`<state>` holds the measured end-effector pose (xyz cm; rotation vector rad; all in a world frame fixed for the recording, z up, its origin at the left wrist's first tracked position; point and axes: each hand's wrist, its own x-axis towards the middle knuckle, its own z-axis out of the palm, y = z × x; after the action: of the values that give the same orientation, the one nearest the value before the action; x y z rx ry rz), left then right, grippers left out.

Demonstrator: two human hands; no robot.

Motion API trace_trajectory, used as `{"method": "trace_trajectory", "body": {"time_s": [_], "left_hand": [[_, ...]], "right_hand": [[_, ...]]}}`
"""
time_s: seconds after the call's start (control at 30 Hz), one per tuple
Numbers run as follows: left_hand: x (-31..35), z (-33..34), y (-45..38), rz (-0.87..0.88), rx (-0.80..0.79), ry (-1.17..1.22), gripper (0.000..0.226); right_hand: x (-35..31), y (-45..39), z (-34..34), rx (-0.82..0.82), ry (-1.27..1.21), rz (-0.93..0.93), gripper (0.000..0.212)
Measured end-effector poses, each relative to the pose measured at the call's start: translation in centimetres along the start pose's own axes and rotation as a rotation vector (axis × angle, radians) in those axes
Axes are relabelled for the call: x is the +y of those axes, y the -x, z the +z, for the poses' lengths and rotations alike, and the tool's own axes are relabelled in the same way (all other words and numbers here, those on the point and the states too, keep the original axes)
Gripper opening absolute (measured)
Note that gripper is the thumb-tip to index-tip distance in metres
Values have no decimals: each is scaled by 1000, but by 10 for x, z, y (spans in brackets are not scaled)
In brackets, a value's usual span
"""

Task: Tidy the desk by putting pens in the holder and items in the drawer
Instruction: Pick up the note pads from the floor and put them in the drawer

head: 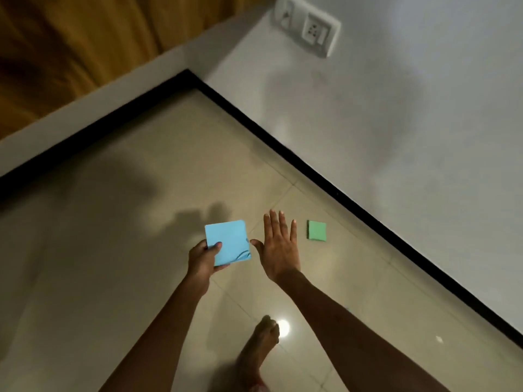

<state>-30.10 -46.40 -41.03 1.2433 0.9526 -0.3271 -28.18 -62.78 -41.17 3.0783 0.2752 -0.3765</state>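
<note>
Both hands reach out over the floor from the head camera's view. Her or his left hand [204, 257] pinches a blue pad [228, 242] by its near left corner, thumb on top and fingers curled beneath. That pad is a flat, matte square with softly rounded corners and a thin dark curved line near its lower right edge; it is held clear of the floor, slightly tilted. To its right, close to the pad's edge, the right hand [278, 247] is spread flat, palm down, fingers straight and together, thumb splayed toward the pad, gripping nothing. Whether it touches the pad cannot be told.

Further right lies a green pad [316, 230], a smaller matte square resting flat on the floor, near the right hand's little finger but apart from it.

Glossy beige floor tiles [113, 278] with thin grout lines mirror a round light. A black skirting strip [325, 182] runs along the base of a smooth grey wall, which carries a white plastic socket plate [308, 28]. Ochre cloth [70, 46] hangs in folds at upper left. One bare foot [261, 343] stands on the tiles below the arms.
</note>
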Motion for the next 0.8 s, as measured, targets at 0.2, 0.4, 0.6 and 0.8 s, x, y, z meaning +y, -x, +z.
{"method": "trace_trajectory", "body": {"time_s": [0.2,0.4,0.6,0.8], "left_hand": [[6,107,-9,-5,-128,-205,17],[0,195,-51,-29,-152,-196,14],[-56,257,-148,18,-233,-274,9],[-134,305,-276,50,-263,-302,15]], "right_hand": [[100,1,6,-43,-55,196,71],[173,-31,37,-91,-205,330,67],[241,-93,127,-50,-357,563,68],[284,-159,262,-57,-542,831,70]]}}
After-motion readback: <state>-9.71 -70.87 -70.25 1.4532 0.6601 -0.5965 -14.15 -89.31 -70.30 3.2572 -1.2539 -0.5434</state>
